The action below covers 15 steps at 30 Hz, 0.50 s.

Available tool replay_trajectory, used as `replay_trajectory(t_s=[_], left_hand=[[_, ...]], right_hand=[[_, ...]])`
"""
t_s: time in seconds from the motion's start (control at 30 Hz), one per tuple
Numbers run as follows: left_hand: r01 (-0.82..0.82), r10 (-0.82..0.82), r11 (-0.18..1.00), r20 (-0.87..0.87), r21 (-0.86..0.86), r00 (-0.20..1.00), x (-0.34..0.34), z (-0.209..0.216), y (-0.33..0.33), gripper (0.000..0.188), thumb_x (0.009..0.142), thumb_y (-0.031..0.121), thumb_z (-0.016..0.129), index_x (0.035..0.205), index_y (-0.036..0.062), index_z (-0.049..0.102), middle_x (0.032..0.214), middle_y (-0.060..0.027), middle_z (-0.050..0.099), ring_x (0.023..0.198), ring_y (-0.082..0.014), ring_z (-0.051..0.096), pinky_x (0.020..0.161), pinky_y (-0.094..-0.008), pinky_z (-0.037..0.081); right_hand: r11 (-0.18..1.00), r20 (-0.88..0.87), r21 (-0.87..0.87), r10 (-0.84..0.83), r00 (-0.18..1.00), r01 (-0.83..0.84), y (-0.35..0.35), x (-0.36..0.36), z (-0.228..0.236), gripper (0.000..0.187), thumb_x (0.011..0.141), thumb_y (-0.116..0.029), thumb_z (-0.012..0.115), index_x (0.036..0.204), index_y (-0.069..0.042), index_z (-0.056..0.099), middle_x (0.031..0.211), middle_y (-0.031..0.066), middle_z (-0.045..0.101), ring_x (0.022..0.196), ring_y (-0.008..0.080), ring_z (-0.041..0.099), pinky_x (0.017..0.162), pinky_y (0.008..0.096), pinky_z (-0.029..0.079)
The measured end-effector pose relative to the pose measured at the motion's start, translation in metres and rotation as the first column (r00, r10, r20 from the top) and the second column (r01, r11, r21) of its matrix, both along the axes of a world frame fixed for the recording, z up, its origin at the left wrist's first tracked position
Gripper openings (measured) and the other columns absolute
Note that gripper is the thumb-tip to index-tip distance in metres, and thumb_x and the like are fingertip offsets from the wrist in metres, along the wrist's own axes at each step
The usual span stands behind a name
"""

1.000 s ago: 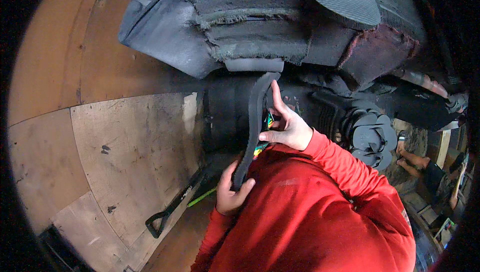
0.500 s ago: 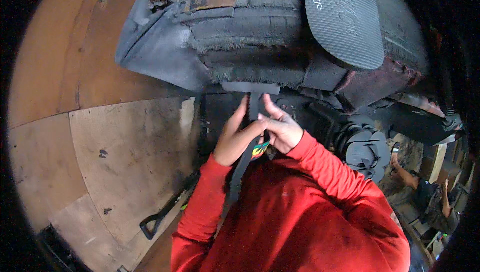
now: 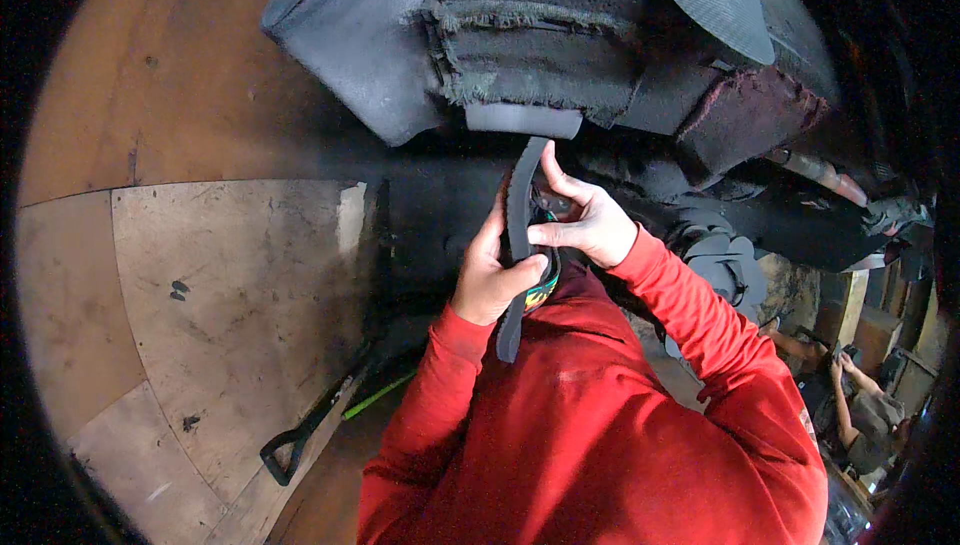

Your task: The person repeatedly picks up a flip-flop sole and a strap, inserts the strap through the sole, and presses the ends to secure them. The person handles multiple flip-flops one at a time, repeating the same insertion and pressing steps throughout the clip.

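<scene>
Held on edge between my hands is a black flip-flop (image 3: 519, 207), its narrow side facing up and its toe-to-heel length running away from me. A strap with a yellow and green pattern (image 3: 541, 294) shows at its right side. My left hand (image 3: 482, 280) grips the lower part from the left, thumb across the side. On the right, my right hand (image 3: 596, 227) pinches it, thumb against the sole's edge and index finger stretched toward the far end. That far end sits just below a light grey bar (image 3: 523, 120); whether they touch I cannot tell.
Frayed dark padding (image 3: 540, 30) covers the bulky thing ahead, with another black flip-flop (image 3: 715, 5) lying on it. Grey flip-flops (image 3: 725, 270) are piled at the right. Another person (image 3: 860, 395) sits farther right. Wooden panels (image 3: 240, 315) and a black handle (image 3: 285, 455) are at left.
The flip-flop has come back from the grey bar and now stands turned, showing its edge along its length. My hands have shifted their hold, and the view has tilted downward.
</scene>
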State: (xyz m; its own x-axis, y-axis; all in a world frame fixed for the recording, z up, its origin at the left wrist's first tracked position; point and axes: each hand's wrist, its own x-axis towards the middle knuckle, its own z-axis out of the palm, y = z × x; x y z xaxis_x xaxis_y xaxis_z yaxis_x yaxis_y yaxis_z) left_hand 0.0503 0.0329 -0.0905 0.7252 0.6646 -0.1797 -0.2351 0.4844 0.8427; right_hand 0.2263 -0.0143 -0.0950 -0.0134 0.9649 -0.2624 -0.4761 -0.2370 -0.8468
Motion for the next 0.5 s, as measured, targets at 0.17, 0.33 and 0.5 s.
replay_trajectory(t_s=[0.17,0.33,0.5], left_hand=[[-0.044,0.069,0.983,-0.134,0.18,0.989,-0.007,0.018,0.003,0.085,0.078,0.004,0.071,0.151,-0.0021,0.029,0.148,-0.0146,0.04,0.137,-0.0231,0.041,0.113,-0.0373,0.032],[0.151,0.091,0.801,-0.368,0.579,0.925,-0.001,0.045,0.038,0.074,0.084,0.009,0.068,0.149,-0.0032,0.033,0.143,-0.0146,0.046,0.131,-0.0221,0.045,0.109,-0.035,0.036],[0.136,-0.017,0.959,-0.427,0.249,0.904,0.016,0.061,0.044,0.066,0.089,0.007,0.062,0.149,-0.002,0.035,0.137,-0.0085,0.051,0.124,-0.0166,0.049,0.105,-0.0305,0.039]], right_hand=[[0.991,0.22,0.123,-0.071,0.973,0.045,-0.005,-0.023,-0.002,0.092,0.086,0.001,0.073,0.159,-0.018,0.019,0.149,0.0054,0.04,0.127,0.0128,0.044,0.106,0.0284,0.038],[0.973,-0.392,-0.197,-0.189,0.9,0.119,0.013,-0.034,0.004,0.06,0.096,-0.012,0.066,0.151,-0.019,0.04,0.115,-0.0009,0.064,0.099,0.0079,0.06,0.087,0.0267,0.051],[0.964,-0.608,-0.255,-0.222,0.762,0.078,0.021,-0.029,0.004,0.028,0.097,-0.023,0.065,0.125,-0.021,0.061,0.096,-0.0045,0.066,0.08,0.0108,0.065,0.068,0.0306,0.055]])
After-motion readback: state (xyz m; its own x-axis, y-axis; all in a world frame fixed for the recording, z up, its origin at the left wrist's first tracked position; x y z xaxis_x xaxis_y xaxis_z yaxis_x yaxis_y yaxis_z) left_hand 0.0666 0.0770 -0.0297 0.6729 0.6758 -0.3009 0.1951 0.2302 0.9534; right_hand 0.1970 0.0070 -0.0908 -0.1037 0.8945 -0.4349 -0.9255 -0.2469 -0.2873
